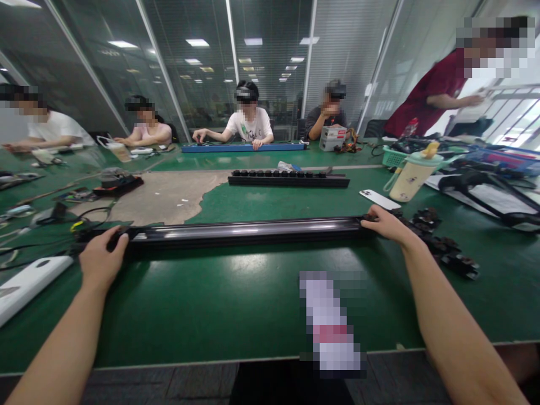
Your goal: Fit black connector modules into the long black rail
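Note:
A long black metal strip [244, 230] lies across the green table [211, 304] in front of me. My left hand [101, 261] is closed around its left end. My right hand [386, 224] grips its right end, fingers curled over the edge. A row of small black socket modules [447, 250] lies just right of my right hand.
A second black strip with sockets [289, 179] lies farther back, a blue one [244, 147] beyond it. A white phone [379, 199] and a cream bottle [412, 175] stand at the right. A white device [25, 284] sits at the left. Several people sit around the table.

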The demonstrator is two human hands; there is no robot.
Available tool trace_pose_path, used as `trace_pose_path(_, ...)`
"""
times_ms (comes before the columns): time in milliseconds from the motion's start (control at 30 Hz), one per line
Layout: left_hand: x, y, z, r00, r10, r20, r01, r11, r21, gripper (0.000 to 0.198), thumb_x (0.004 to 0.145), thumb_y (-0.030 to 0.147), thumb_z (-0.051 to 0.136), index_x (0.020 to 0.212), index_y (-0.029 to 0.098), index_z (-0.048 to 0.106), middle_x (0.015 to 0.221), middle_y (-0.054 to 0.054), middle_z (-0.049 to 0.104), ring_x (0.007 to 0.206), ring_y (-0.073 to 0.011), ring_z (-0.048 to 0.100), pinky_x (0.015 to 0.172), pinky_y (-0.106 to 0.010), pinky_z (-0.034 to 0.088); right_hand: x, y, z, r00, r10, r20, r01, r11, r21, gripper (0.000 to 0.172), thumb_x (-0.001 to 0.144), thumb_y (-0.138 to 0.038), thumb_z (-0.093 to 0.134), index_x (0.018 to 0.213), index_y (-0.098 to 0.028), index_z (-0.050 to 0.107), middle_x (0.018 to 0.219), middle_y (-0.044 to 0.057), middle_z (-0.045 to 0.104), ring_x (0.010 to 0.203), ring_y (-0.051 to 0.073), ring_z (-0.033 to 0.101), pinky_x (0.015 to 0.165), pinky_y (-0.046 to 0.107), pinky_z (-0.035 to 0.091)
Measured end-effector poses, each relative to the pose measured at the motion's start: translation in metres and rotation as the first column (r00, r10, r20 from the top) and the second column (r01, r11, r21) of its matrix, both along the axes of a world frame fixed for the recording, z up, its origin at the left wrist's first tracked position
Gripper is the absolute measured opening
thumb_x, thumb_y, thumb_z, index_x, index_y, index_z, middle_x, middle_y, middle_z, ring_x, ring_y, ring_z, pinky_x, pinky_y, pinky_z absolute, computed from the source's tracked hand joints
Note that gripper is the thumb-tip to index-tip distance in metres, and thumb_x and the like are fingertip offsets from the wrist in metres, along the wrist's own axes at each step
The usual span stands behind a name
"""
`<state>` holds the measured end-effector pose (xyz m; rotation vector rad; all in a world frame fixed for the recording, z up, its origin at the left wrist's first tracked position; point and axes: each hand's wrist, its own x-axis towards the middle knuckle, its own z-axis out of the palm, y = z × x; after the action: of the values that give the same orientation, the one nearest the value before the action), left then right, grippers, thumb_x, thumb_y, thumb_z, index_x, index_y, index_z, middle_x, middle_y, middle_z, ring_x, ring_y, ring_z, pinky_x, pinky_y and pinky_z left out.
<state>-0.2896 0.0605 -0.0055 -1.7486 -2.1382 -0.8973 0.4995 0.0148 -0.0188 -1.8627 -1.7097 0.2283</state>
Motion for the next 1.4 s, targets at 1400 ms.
trace_pose_path(1400,-0.004,0.002,-0.004,1.000,-0.012,-0.018,0.012,0.999,0.030,0.066,0.092,0.060,0.040,0.137,0.015,0.058,0.129,-0.014,0.062,0.120,-0.0284,0.055,0.107,-0.043,0.040,0.021,0.009,-0.009,1.000,0.001,0.025,-0.003,0.997,0.073,0.031,0.066,-0.051,0.063,0.072,-0.025,0.046,0.074,0.002,0.055,0.073,0.022,0.051,0.065,0.035,0.043)
